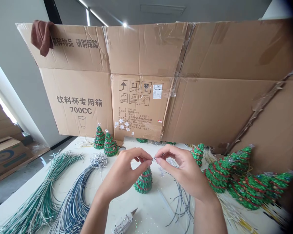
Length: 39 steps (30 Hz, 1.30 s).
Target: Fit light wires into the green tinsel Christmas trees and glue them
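My left hand (pixel 123 170) and my right hand (pixel 183 169) are raised above the white table, fingertips almost meeting. Between them is a thin grey strand (pixel 153 159), pinched by thumb and forefinger of each hand. Its exact kind is too small to make out. Just below my left fingertips stands a small green tinsel tree (pixel 144 183), its top partly hidden by the hand. Loose grey-blue strands (pixel 180 201) lie on the table beneath my right hand. Nearer to me, a pale tool with a pointed tip (pixel 123 223) rests beside scattered glitter.
A bundle of green-and-white strands (pixel 44 188) and a blue-and-white one (pixel 78 191) cover the left side. Two decorated trees (pixel 109 144) stand behind them. Several larger trees (pixel 249 191) lie at right. Tall cardboard (pixel 141 52) walls off the back, with a brown cloth (pixel 41 37) over it.
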Each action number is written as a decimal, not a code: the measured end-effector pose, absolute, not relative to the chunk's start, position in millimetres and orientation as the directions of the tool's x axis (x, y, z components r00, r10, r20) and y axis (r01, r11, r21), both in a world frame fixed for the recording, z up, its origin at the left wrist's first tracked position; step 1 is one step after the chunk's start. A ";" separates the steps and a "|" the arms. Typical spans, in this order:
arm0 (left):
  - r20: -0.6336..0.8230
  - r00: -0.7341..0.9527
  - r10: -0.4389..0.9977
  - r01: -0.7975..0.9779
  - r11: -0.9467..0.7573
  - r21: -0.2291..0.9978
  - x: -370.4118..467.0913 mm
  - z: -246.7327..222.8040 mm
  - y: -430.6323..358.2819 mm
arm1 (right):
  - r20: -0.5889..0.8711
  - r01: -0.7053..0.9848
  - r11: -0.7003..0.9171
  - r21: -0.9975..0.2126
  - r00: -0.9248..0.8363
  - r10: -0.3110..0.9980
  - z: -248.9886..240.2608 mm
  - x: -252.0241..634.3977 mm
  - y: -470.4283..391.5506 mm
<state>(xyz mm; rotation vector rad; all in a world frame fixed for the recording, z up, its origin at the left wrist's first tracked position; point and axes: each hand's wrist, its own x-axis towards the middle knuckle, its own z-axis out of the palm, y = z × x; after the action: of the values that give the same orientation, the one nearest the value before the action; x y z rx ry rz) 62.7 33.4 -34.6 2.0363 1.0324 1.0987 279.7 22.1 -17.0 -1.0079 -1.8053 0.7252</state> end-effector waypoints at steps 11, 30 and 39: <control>0.501 0.319 0.804 0.235 -0.580 0.780 66.4 -22.1 33.9 | 0.490 0.247 0.526 -0.813 -0.197 0.849 -15.8 280.7 18.2; 0.553 0.268 0.789 0.317 -0.614 0.722 71.2 -18.1 27.7 | 0.426 0.298 0.483 -0.823 -0.239 0.873 -19.7 280.7 24.0; 0.531 0.270 0.803 0.376 -0.596 0.709 71.9 -18.4 30.6 | 0.419 0.308 0.474 -0.825 -0.231 0.878 -20.5 281.8 24.8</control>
<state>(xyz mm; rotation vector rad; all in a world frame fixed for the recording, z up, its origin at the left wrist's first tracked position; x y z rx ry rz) 71.9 30.6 -18.4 2.1000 1.0628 1.2778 281.8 24.8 -20.5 -1.0087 -1.7741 0.7539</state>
